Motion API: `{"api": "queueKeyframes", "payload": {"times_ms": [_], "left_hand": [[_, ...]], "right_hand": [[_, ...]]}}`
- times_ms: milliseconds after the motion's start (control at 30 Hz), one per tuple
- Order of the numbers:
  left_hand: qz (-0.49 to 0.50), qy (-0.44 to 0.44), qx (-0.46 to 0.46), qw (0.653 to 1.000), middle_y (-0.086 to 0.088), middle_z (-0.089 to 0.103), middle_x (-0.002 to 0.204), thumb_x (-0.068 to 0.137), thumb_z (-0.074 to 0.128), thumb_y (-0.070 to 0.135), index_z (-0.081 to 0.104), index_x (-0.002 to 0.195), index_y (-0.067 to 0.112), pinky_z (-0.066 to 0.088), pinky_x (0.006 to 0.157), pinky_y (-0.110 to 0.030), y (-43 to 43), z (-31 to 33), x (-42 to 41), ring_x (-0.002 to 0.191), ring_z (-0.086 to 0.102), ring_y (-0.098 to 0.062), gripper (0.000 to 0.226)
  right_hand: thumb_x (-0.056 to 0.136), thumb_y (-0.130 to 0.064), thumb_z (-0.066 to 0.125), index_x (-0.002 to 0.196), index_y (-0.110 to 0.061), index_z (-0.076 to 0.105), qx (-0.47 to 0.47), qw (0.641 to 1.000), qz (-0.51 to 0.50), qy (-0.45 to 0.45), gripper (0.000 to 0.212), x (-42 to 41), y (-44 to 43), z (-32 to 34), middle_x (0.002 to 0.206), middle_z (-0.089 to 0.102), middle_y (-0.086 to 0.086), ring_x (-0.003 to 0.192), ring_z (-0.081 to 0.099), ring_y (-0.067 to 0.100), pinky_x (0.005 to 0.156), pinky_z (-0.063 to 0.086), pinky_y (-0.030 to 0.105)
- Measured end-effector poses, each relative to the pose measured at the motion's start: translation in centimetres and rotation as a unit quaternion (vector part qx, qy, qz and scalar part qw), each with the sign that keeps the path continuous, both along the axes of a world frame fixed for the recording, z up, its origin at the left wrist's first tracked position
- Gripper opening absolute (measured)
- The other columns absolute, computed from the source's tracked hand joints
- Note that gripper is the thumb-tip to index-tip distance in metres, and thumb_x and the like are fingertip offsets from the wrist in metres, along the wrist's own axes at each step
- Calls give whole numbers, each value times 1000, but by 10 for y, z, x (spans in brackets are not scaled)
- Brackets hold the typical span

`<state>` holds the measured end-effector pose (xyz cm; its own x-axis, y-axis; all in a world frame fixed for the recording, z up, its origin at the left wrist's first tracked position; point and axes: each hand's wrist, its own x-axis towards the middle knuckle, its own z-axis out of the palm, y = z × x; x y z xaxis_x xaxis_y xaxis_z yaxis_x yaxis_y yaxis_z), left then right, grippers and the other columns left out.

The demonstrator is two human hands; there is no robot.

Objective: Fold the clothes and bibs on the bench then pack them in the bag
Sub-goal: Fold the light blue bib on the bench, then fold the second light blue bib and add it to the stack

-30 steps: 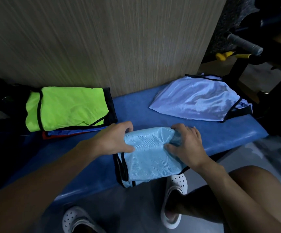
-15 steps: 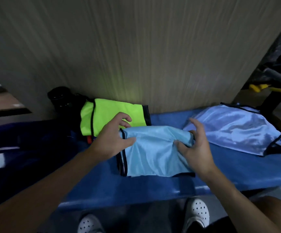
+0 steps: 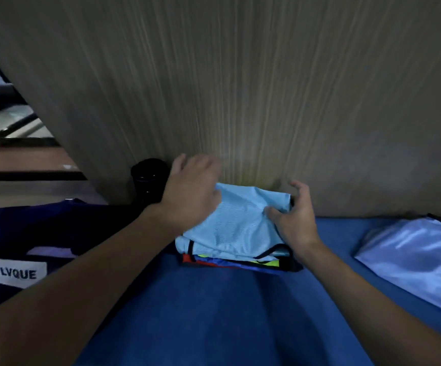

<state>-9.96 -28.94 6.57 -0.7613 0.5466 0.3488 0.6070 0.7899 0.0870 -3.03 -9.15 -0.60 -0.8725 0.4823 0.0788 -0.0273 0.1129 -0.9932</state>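
Bib (image 3: pixel 235 223) is lying atop the stack (image 3: pixel 240 264); left hand (image 3: pixel 190 188) and right hand (image 3: pixel 293 217) are resting on it, fingers loose, gripping nothing.

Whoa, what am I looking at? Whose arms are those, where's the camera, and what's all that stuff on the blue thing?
Those are a person's own arms. The camera sits on their head and looks down, so you see what they see. This is the only view. The left hand rests on a folded light blue bib, and the right hand touches it with its thumb. That bib lies on top of a stack of folded clothes on the blue bench. Another pale bib lies to the right. What looks like a dark bag sits on the left.
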Motion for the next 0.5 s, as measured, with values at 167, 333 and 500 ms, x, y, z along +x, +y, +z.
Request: {"api": "queueKeyframes", "payload": {"times_ms": [167,333,500], "left_hand": [[-46,15,-107,993,-8,52,145,91,24,53,60,135,17,19,122,-43,-1,-55,17,142,40,-23,67],[-24,-38,-101,994,-6,20,165,89,13,60,34,154,27,-3,124,-34,-10,-72,10,154,7,-19,76],[-15,-56,-83,995,-3,10,167,87,9,63,23,157,31,-6,124,-33,-12,-84,7,154,-2,-16,78]], "right_hand": [[85,-1,71,132,-32,36,18,1000,11,2,66,-6,8,-13,106,60,-4,92,65,11,71,55,21],[86,-21,72,139,-22,38,269,960,3,-73,63,-8,12,-17,132,43,4,118,47,22,105,40,43],[95,-57,21,140,-26,49,547,833,84,-2,61,5,-5,-20,156,34,0,148,17,18,120,10,49]]}}
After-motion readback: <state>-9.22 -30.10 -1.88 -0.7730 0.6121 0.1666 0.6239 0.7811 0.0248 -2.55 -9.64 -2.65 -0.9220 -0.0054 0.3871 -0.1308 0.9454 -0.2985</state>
